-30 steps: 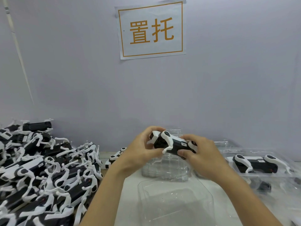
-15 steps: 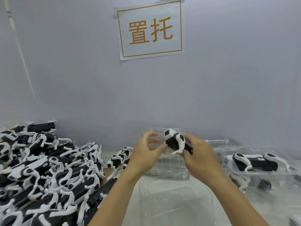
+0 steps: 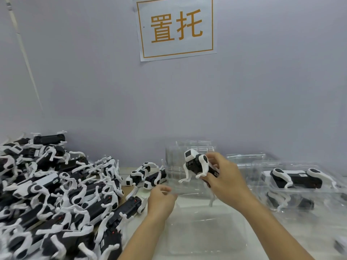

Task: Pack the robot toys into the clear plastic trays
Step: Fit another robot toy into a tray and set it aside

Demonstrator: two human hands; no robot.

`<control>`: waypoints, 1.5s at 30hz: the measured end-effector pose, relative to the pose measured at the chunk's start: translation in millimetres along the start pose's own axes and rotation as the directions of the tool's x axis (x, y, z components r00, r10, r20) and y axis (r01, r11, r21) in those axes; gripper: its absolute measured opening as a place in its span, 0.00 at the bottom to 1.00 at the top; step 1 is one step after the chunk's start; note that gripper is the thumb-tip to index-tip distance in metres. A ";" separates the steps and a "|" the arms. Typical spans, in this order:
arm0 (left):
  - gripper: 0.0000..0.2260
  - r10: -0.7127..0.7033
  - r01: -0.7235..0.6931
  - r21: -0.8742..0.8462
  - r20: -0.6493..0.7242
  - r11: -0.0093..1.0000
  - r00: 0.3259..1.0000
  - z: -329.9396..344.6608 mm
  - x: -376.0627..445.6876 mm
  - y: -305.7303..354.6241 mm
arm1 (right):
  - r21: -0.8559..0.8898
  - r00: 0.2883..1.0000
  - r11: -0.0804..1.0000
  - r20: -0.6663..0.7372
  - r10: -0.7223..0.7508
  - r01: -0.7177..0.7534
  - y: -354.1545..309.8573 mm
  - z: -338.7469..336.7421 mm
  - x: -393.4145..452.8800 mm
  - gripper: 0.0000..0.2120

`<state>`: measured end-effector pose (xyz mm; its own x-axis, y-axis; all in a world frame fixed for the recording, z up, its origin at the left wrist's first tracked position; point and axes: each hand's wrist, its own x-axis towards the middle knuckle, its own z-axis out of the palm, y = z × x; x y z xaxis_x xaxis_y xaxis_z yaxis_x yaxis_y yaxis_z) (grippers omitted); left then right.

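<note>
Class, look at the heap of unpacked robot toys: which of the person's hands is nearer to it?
Left. The left hand hovers low, just beside the heap of robot toys. The right hand is farther off, holding one robot toy up before the stack of clear trays.

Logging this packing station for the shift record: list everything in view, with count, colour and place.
held robot toy: one, black and white, in the air above the trays, centre
loose robot toys: a big pile, too many to count, black and white, left of the table
packed robot toy: one on top, black and white, in the trays at right; at least one more beneath
empty tray: one, clear, nearest the person
stacked trays: count unclear, clear, by the wall
sign: one, white, orange characters, on the wall
left hand: holds nothing, low by the pile
right hand: grips the held toy
</note>
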<state>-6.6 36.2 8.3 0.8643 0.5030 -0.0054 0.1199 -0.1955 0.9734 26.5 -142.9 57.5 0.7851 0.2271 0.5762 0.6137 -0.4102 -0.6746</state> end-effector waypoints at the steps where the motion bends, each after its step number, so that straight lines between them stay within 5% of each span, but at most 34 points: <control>1: 0.03 -0.018 0.017 -0.055 -0.017 0.998 1.000 2.8 1.1 -1.2 | -0.005 1.000 1.000 0.026 0.016 -0.016 1.4 1.9 -0.7 0.14; 8: 0.06 -0.096 0.107 -0.252 0.056 0.962 0.994 9.7 6.0 -4.7 | -0.142 0.953 0.990 0.300 0.045 -0.003 4.9 9.8 -6.6 0.12; 15: 0.08 -0.057 0.072 -0.258 0.063 0.964 0.996 13.3 7.6 -8.3 | -0.236 0.950 0.971 0.311 0.038 0.039 -1.5 10.9 -7.9 0.09; 18: 0.10 -0.029 0.040 -0.255 0.045 0.966 0.999 14.3 9.3 -9.7 | -0.406 0.966 0.911 0.258 0.030 0.080 -3.8 7.2 -7.0 0.09; 23: 0.11 -0.006 0.014 -0.214 0.037 0.977 0.999 16.9 10.6 -12.1 | -0.496 0.918 0.865 0.373 0.130 0.079 -5.7 4.8 -9.3 0.07; 31: 0.10 -0.020 0.026 -0.207 0.032 0.978 0.999 17.7 12.4 -13.6 | -0.375 0.910 0.927 0.382 0.162 -0.008 7.0 16.9 -16.3 0.10; 40: 0.11 -0.068 0.120 -0.226 0.224 0.967 0.972 20.7 6.6 -9.2 | -0.356 0.918 0.934 0.364 0.159 -0.021 10.5 18.9 -17.6 0.10; 45: 0.08 -0.051 0.101 -0.230 0.214 0.968 0.975 20.8 9.2 -12.9 | -0.343 0.914 0.939 0.371 0.166 -0.031 10.4 20.0 -18.3 0.20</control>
<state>10.0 25.9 -9.0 0.9416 0.3203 -0.1037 0.0907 0.0551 0.9943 20.2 -133.7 30.7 0.8499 0.4675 0.2430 0.5233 -0.6951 -0.4930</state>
